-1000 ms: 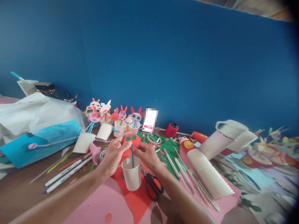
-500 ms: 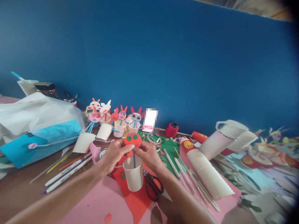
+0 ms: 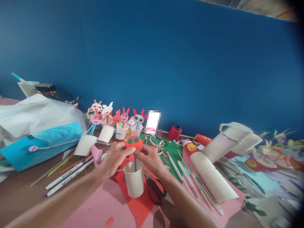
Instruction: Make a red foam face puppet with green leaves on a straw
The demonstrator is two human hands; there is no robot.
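A: What sort of place?
B: Looks like a craft corner, against a blue wall (image 3: 166, 63).
A: Judging by what?
B: By a worktop (image 3: 14, 190) strewn with coloured paper (image 3: 102, 205), scissors (image 3: 157, 189), white markers (image 3: 67, 180) and 1 long stack of paper cups (image 3: 213, 174). Also by a red paper face (image 3: 133, 145), with rabbit-eared faces (image 3: 124, 117) standing behind.
A: Home or school?
B: Can't tell.

A blue wall (image 3: 171, 57) (paler at left) rises behind a brown tabletop (image 3: 21, 196).

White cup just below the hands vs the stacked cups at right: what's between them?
In the head view, between the cup and the stack: black-handled scissors, right forearm, then two white pens and some thin sticks.
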